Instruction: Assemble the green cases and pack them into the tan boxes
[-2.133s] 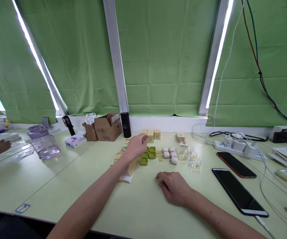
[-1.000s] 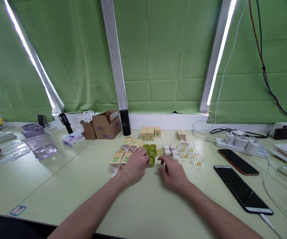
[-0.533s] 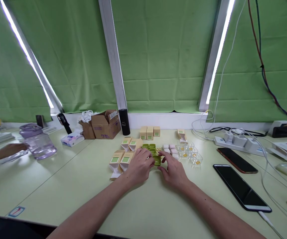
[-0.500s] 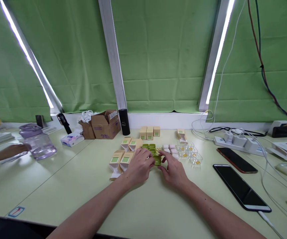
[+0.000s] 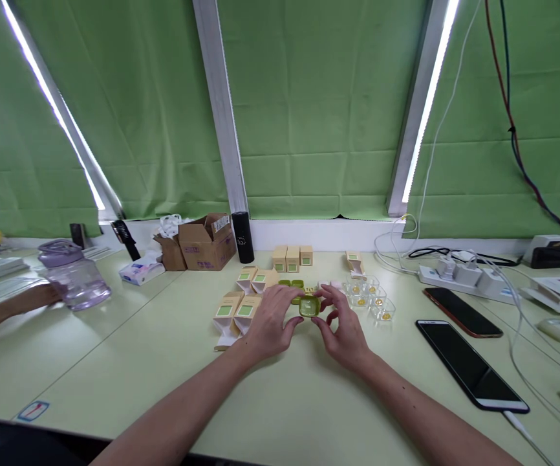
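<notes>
Between my two hands is a small green square container (image 5: 309, 306), its open hollow facing me. My left hand (image 5: 276, 318) pinches its left side with finger and thumb. From the right, my right hand (image 5: 341, 321) has thumb and fingertips closed on its other edge. More green containers (image 5: 297, 283) sit just beyond, partly covered by my fingers. Behind my right hand, small pale pink and white pieces (image 5: 337, 285) are mostly hidden. Several clear square cups (image 5: 359, 300) with yellow spots stand to the right. Opened kraft boxes with green labels (image 5: 245, 309) lie left of my left hand.
Closed kraft boxes (image 5: 292, 259) stand at the back, with another opened box (image 5: 355, 265) to their right. Two phones (image 5: 471, 366) and a power strip (image 5: 467, 283) with cables lie right. Left are a carton (image 5: 207, 244), a water jug (image 5: 74, 278) and another person's arm (image 5: 13, 310).
The green container is now held up between both hands, its hollow more visible. My right hand has shifted slightly and covers more of the pale pieces. The other person's arm has moved slightly.
</notes>
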Demonstrator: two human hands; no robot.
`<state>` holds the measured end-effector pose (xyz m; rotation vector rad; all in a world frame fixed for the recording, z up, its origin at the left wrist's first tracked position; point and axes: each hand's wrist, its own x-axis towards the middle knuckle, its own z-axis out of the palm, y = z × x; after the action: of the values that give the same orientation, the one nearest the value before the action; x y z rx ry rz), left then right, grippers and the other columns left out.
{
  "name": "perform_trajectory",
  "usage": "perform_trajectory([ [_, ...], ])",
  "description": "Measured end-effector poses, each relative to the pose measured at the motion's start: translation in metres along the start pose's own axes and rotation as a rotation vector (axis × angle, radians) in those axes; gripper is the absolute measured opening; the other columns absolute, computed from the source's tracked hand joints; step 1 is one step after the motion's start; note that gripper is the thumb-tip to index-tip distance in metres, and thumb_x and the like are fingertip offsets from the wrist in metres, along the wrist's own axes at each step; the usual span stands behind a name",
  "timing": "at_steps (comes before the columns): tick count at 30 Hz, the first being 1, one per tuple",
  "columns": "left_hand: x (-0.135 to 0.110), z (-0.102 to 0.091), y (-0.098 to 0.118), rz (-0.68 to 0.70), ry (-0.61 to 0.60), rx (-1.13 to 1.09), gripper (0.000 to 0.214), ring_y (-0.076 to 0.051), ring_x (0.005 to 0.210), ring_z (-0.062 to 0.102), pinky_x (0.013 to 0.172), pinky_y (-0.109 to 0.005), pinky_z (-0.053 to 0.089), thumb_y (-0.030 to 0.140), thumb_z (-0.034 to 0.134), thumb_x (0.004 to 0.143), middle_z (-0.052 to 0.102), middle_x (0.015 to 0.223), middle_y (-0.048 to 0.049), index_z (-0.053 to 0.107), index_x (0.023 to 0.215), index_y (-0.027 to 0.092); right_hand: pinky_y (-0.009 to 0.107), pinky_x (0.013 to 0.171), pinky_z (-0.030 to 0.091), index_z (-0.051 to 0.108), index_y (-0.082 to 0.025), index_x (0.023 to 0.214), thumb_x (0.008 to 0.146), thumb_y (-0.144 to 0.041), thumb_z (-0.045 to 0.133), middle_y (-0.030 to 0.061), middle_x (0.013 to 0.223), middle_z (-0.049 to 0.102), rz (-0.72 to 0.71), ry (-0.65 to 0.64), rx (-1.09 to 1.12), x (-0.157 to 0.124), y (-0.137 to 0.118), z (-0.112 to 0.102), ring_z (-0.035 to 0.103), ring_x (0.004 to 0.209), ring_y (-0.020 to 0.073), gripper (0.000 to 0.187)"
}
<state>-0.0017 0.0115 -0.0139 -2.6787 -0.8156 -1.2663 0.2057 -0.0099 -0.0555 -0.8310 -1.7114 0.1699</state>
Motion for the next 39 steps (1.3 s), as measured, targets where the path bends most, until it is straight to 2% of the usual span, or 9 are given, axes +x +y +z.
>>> perform_trajectory([
  [10, -0.0013, 0.0025, 0.0002, 0.059, 0.113, -0.028, 0.043, -0.031, 0.112, 0.067, 0.099, -0.053, 0.052, 0.013, 0.067, 0.093, 0.075, 0.121, -0.0118, 0.057, 0.133, 0.025, 0.033, 0.062, 0.061, 0.029, -0.030, 0.157, 0.099, -0.020, 0.059, 0.0133, 0.132, 0.067, -0.047, 0.036, 0.054, -0.0007, -0.0033, -0.0002, 0.069, 0.094, 0.0224, 0.066],
  [17, -0.0012, 0.0034, 0.0004, 0.084, 0.165, -0.013, 0.041, -0.029, 0.109, 0.068, 0.097, -0.050, 0.053, 0.014, 0.068, 0.094, 0.077, 0.119, -0.0103, 0.059, 0.132, 0.025, 0.033, 0.063, 0.061, 0.028, -0.029, 0.157, 0.097, -0.020, 0.060, 0.0144, 0.134, 0.064, -0.076, 0.038, 0.056, -0.0007, -0.0068, -0.0022, 0.068, 0.098, 0.0233, 0.069],
  [30, -0.0043, 0.0084, -0.0025, -0.112, 0.153, -0.082, 0.030, -0.027, 0.100, 0.069, 0.094, -0.047, 0.052, 0.034, 0.071, 0.098, 0.076, 0.107, -0.0090, 0.066, 0.125, 0.023, 0.035, 0.062, 0.061, 0.027, -0.030, 0.159, 0.096, -0.021, 0.061, 0.0150, 0.138, 0.063, -0.039, -0.006, 0.027, -0.0015, -0.0067, -0.0043, 0.069, 0.097, 0.0242, 0.072],
  [34, -0.0021, 0.0080, -0.0021, -0.169, 0.153, -0.090, 0.026, -0.026, 0.096, 0.070, 0.090, -0.045, 0.052, 0.043, 0.068, 0.099, 0.077, 0.100, -0.0080, 0.071, 0.116, 0.022, 0.035, 0.063, 0.061, 0.028, -0.032, 0.160, 0.096, -0.021, 0.061, 0.0121, 0.129, 0.066, -0.037, -0.012, -0.003, -0.0014, -0.0052, -0.0040, 0.069, 0.094, 0.0237, 0.073],
  [39, 0.0000, 0.0063, 0.0006, -0.200, 0.148, -0.080, 0.027, -0.024, 0.087, 0.069, 0.086, -0.043, 0.052, 0.045, 0.063, 0.102, 0.077, 0.091, -0.0071, 0.073, 0.106, 0.020, 0.036, 0.065, 0.062, 0.033, -0.033, 0.160, 0.097, -0.019, 0.058, 0.0088, 0.114, 0.070, -0.032, -0.016, -0.041, -0.0010, -0.0026, -0.0027, 0.069, 0.090, 0.0233, 0.069],
])
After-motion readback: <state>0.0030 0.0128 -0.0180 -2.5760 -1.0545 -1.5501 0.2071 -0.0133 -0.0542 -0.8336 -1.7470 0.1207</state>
